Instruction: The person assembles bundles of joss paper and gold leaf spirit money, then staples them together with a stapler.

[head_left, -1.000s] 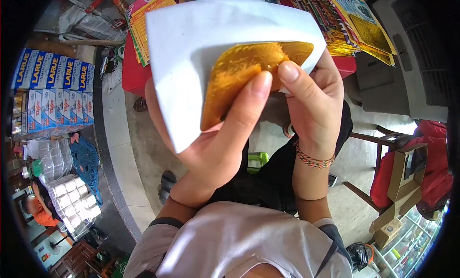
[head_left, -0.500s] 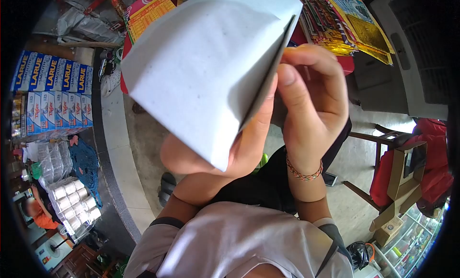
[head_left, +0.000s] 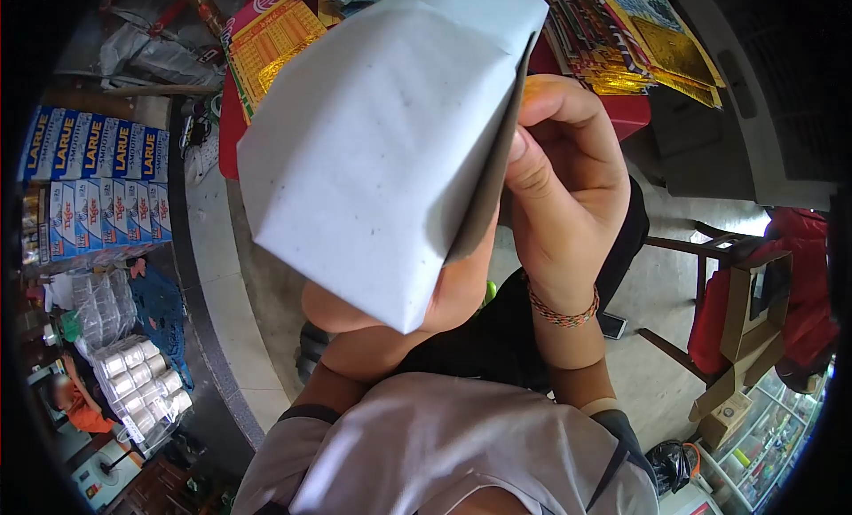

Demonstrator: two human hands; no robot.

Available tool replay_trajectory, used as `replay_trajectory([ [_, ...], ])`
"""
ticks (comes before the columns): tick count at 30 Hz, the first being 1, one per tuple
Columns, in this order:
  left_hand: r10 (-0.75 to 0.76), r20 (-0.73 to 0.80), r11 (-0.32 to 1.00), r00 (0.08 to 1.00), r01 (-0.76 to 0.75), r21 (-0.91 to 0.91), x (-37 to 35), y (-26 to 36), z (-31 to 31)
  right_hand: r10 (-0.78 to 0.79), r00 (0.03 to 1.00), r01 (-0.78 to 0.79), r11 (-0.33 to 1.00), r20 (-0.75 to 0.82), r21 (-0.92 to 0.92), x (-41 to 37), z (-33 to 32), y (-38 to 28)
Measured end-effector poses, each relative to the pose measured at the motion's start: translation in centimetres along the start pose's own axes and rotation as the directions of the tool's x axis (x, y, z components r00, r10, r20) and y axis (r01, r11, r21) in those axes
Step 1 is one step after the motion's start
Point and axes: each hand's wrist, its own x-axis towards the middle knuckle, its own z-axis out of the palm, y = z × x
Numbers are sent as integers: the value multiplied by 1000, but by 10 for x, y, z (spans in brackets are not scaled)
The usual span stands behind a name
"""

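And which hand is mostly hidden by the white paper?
The left hand: the white paper covers most of it. The right hand shows plainly at the paper's edge, a braided bracelet on its wrist.

The white folded paper [head_left: 373,151] held by the left hand [head_left: 461,293] hides most of that hand's fingers, and its top runs out of the frame. At its grey edge, the thumb and forefinger tips of the right hand [head_left: 568,178] are partly covered; their grip cannot be told. The paper also covers much of the red table [head_left: 632,112]. The upper edge cuts off the stacked packets [head_left: 612,36]. Print on the orange sheet [head_left: 271,40], upper left, is too small to read.
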Motion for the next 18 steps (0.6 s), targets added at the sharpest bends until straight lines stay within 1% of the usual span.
replay_trajectory([
  [1,-105,-135,980,985,79,-181,-3,2,10,-7,1000,7,1000,10,-19,0,-1,0],
  [2,-229,-246,922,942,129,-365,-6,1,17,-13,1000,14,999,21,-39,0,-1,0],
  [3,-230,-245,921,942,130,-366,-9,-2,17,-12,1000,13,999,20,-40,0,-1,0],
  [4,-118,-243,973,963,62,-224,-13,-6,16,-10,1000,11,999,19,-31,-1,-1,-1],
  [5,-5,-224,997,975,-13,-78,-15,-9,16,-9,1000,10,1000,19,-21,-1,-1,-1],
  [6,-6,-223,997,975,-12,-80,-14,-9,20,-9,1000,9,1000,18,-23,-1,-1,-1],
  [8,-111,-452,929,885,-69,-363,-11,-7,30,-30,999,31,999,15,-26,-1,-1,0],
  [9,-112,-452,929,885,-68,-364,-9,-8,32,-30,999,30,999,15,-27,-1,-1,0],
  [11,-96,-589,915,803,-161,-369,-5,-9,34,-26,999,27,997,22,-68,-1,-3,-1],
  [18,-148,-572,897,807,-135,-422,-6,-2,35,-62,998,64,990,21,-122,-1,-4,1],
])
